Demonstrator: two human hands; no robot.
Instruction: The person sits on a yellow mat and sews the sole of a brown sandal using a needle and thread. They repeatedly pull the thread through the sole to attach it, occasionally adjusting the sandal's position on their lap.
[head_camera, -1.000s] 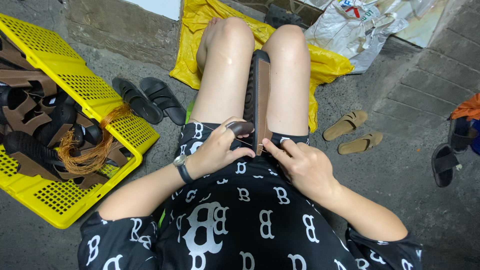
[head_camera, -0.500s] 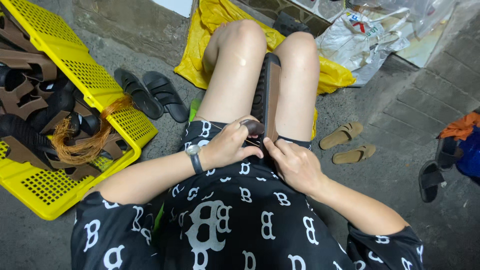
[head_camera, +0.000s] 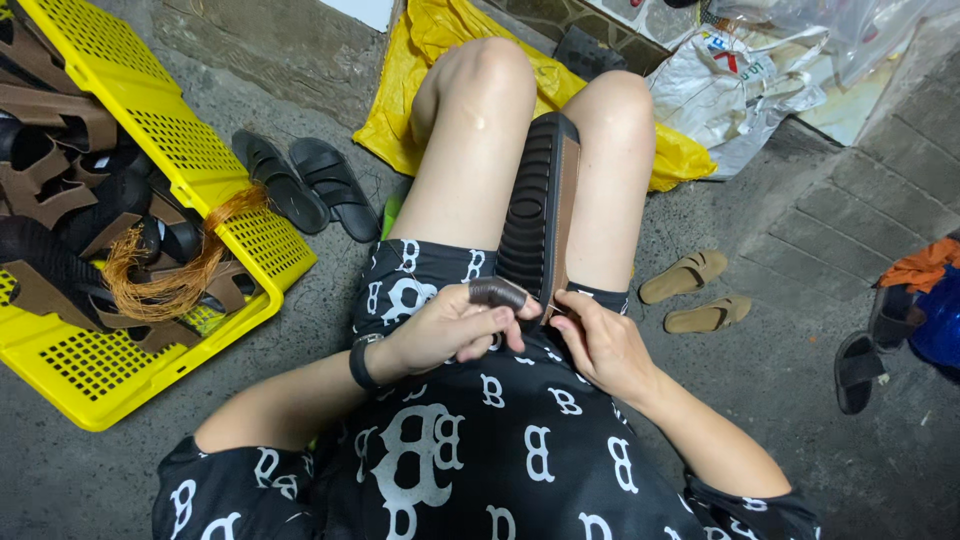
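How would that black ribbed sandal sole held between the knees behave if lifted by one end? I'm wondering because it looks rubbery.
The black ribbed sandal sole would probably hold its shape, bending only slightly: it stands straight on edge between the legs. Its ridged tread likely grips rather than slips. It is probably light for its size, as the left hand and right hand steady it at one end.

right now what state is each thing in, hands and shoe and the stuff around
left hand: closed on the sandal's near end, dark cover on the thumb
right hand: pinching the sandal's near edge
black sandal: held on edge between the knees, ribbed sole showing
yellow crate: open, full of brown straps
black slides: paired on the floor
tan slides: paired on the floor
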